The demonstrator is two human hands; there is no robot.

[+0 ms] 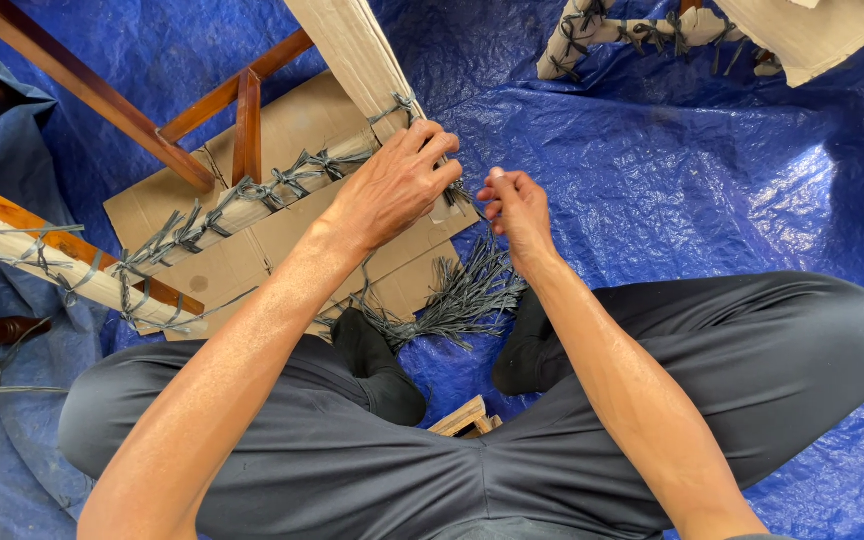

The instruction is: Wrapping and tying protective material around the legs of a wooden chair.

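The person is sitting cross-legged on a blue tarp, tying grey strap around a cardboard-wrapped wooden bar lying over a flat cardboard sheet near the tarp's middle. The left hand is pressing down on the wrapping, fingers curled over the strap. The right hand is pinching the strap's free end, fingers closed tight. A bundle of loose straps is lying beside the feet. This looks like knotting; next the end likely needs pulling taut

Both hands on grey ties around cardboard-wrapped rail
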